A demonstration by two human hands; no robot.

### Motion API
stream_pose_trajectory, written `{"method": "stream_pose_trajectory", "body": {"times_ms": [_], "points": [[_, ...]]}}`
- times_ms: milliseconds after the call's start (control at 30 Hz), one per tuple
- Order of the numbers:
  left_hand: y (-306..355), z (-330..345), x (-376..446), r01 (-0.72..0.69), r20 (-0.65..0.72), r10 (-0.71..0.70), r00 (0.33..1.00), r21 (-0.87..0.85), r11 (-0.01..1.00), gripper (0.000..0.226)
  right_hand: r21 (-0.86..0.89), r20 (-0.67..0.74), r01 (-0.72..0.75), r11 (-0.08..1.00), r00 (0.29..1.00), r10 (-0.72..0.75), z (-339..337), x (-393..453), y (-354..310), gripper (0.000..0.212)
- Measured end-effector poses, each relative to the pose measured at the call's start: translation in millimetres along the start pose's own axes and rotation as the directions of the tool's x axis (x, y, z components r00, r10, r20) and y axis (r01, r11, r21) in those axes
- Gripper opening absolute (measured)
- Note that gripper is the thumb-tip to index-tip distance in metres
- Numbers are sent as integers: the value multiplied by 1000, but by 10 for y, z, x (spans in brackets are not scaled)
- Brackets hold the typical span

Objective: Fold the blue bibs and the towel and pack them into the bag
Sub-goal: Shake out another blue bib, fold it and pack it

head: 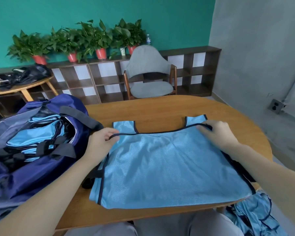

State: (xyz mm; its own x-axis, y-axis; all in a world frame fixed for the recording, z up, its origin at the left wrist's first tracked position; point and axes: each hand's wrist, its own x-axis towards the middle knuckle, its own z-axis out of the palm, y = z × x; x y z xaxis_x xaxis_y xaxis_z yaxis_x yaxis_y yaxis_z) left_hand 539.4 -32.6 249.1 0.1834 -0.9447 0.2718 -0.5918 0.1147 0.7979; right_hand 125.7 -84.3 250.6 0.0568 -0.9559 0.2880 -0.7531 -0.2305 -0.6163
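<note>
Both hands' grip on blue bib point(169, 160)

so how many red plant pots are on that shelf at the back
4 red pots on the shelf top: far left, next, middle, right beside a small white pot. Leaves may hide more.

The bag point(32, 150) is cut off by the left edge. The heap of bibs point(255, 217) at the lower right is cut by the bottom edge. The right side of the flat bib point(169, 167) is partly covered by the right forearm. No towel can be told apart.
</note>
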Motion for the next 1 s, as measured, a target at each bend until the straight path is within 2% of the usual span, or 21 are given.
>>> {"method": "stream_pose_trajectory", "body": {"times_ms": [67,167,233,333,400,500,667,733,800,833,900,967,1000], "points": [[166,-48,99,-53,-32,51,998,-86,995,22,72,-100,49,996,994,-41,-96,69,-115,19],[358,-68,373,-123,-118,111,987,-97,988,22,116,-214,69,991,976,-43,-142,302,-228,18],[312,-12,560,-103,-140,102,985,-3,995,22,62,-159,3,998,987,7,-89,466,-158,20],[-24,123,716,16,-46,-6,999,205,979,25,-118,54,-157,980,985,164,93,576,105,24],[-250,198,724,74,-20,-72,997,283,956,23,-132,28,-177,975,983,182,149,551,231,20],[-374,245,676,59,-56,-42,998,340,939,11,-69,-31,-143,987,990,141,128,503,263,21],[-266,186,654,-42,-87,72,994,312,949,11,33,16,-130,991,991,130,16,475,221,19],[-87,113,692,-106,-100,136,986,263,959,10,147,7,-120,982,993,120,-87,522,159,20],[100,59,772,-125,-165,153,974,170,977,9,319,-44,-143,937,985,165,-166,627,130,20],[166,56,829,-121,-201,150,968,147,982,9,349,-70,-154,924,979,190,-177,684,130,19],[203,84,954,-71,-202,107,974,178,981,14,224,-81,-198,954,972,221,-126,808,199,22],[156,151,1035,22,-95,1,995,248,969,29,-24,-39,-261,965,965,260,-45,841,207,30],[141,187,1035,71,-41,-63,997,265,962,40,-126,-25,-267,955,964,266,3,823,194,42]]}}
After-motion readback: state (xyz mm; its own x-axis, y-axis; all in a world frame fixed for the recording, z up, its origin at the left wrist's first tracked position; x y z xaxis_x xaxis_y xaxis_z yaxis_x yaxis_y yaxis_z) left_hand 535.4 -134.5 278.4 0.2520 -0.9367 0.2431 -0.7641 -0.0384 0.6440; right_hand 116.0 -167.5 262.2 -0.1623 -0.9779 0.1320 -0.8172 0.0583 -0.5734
